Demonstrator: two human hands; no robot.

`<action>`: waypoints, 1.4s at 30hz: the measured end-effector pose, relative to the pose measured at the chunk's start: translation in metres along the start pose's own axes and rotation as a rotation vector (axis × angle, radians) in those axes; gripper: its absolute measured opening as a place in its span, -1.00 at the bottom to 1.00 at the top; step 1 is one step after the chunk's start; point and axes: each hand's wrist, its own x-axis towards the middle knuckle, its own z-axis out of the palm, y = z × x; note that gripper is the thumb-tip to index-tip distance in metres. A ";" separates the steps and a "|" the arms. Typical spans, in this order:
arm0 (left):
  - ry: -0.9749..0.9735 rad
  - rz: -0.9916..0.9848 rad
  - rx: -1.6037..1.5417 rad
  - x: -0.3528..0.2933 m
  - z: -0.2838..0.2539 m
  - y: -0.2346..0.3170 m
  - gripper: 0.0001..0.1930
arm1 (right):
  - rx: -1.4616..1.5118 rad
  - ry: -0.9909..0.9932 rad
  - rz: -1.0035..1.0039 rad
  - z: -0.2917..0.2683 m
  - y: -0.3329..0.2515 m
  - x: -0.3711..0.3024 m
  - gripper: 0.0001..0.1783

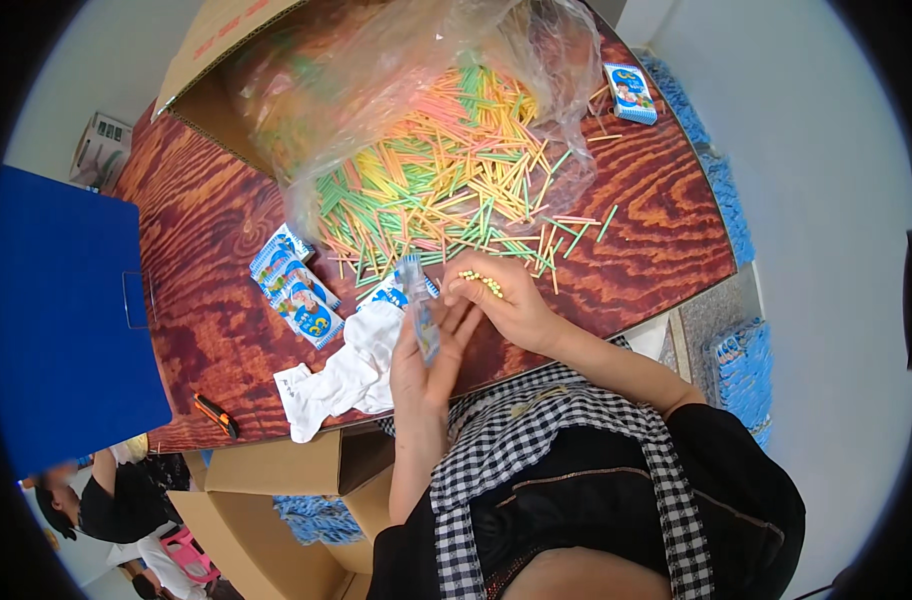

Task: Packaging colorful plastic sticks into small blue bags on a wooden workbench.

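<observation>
The left hand (pixel 428 378) loosely grips a clear packet (pixel 417 298), while the right hand (pixel 516 308) is clenched around yellowish sticks (pixel 482 284).

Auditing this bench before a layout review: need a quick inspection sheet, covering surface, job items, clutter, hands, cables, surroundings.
Surface: table, reddish-brown wood pattern, loose sticks near its right side.
Job items: pile of colored sticks, spilling from a clear bag in a tipped cardboard box; printed packets left of the hands; another packet far right.
Clutter: crumpled white cloth; orange-black cutter, blade state unclear.
Hands: left hand holds a see-through pouch; right hand grips a stick bundle.
Cables: nothing seen for certain.
Surroundings: blue panel left; open carton below; another person lower left.
</observation>
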 end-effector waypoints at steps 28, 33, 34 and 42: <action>0.172 0.524 0.734 -0.014 -0.044 0.044 -0.89 | 0.235 -0.108 0.137 -0.003 0.002 -0.003 -0.88; 0.100 0.425 0.600 -0.023 -0.033 0.043 -0.88 | 0.191 -0.107 0.078 -0.007 0.001 -0.002 -0.87; 0.115 0.424 0.626 -0.024 -0.034 0.044 -0.88 | 0.170 -0.105 0.049 -0.006 0.001 -0.002 -0.87; 0.099 0.598 0.932 -0.021 -0.027 0.035 -0.91 | 0.150 -0.100 0.056 -0.007 0.001 -0.003 -0.89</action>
